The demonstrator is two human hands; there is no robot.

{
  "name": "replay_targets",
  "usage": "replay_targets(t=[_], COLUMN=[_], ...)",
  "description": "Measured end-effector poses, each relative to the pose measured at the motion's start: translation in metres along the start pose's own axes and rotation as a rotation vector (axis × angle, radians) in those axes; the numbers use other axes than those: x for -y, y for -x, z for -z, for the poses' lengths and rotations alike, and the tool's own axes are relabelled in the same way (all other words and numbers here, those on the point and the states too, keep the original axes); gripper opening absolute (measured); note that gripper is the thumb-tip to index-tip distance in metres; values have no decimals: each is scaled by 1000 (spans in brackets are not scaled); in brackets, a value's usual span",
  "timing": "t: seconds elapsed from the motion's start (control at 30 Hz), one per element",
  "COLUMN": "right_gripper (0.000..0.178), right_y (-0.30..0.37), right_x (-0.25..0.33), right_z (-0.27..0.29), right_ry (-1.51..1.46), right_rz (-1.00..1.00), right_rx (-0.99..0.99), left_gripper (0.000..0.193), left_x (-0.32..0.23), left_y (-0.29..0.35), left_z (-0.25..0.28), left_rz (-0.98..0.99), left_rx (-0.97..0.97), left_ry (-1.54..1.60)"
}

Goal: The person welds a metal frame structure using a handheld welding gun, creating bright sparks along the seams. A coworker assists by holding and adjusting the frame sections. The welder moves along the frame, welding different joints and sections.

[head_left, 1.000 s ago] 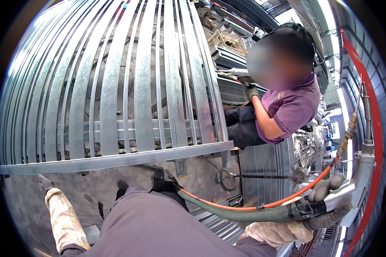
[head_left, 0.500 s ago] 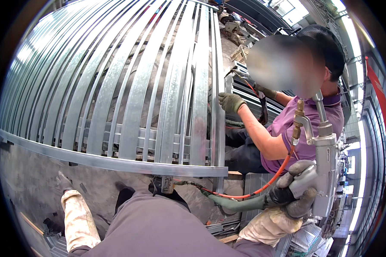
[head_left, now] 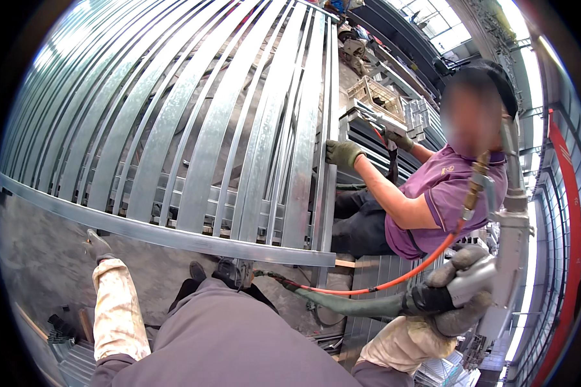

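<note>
My right hand (head_left: 461, 277), in a grey glove, is wrapped around the handle of a grey metal air tool (head_left: 511, 242), held upright at the right. An orange hose (head_left: 407, 278) curves down from the brass fitting (head_left: 476, 187) near its top. A thicker dark green hose (head_left: 352, 303) runs to the handle, bound with black tape. My left hand (head_left: 98, 246), also gloved, hangs at the left below the near rail, fingers stretched out and holding nothing. Before me lies a galvanized steel frame (head_left: 193, 240) with many parallel slats.
A co-worker in a purple shirt (head_left: 426, 209) crouches beyond the frame's right end, one gloved hand (head_left: 343, 153) on its edge and the other at a tool. Behind are a wooden crate (head_left: 374, 97) and stacked steel profiles (head_left: 426, 122). More metal pieces (head_left: 77, 371) lie at lower left.
My right hand and the air tool have shifted right and slightly down. In view, the co-worker's head has moved right, uncovering the crate. My left hand stays by the rail.
</note>
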State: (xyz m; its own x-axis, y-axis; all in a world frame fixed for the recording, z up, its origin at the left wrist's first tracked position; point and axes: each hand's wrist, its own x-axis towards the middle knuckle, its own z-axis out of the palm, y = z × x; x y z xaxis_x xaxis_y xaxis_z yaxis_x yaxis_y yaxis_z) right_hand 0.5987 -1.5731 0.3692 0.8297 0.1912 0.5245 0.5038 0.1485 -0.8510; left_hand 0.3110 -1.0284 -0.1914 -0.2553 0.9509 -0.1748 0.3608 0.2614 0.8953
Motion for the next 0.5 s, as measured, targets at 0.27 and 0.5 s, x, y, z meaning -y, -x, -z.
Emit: replay_targets(t=[0.27, 0.5], right_gripper=[66, 60], right_y=[-9, -35], right_x=[70, 128], right_z=[-23, -31], right_ry=[253, 326], right_rz=[39, -61], right_rx=[46, 143], left_gripper=[72, 71], left_x=[-37, -48], left_y=[28, 44], left_z=[-23, -26], left_rz=[169, 118], left_rx=[-23, -19], left_ry=[117, -44])
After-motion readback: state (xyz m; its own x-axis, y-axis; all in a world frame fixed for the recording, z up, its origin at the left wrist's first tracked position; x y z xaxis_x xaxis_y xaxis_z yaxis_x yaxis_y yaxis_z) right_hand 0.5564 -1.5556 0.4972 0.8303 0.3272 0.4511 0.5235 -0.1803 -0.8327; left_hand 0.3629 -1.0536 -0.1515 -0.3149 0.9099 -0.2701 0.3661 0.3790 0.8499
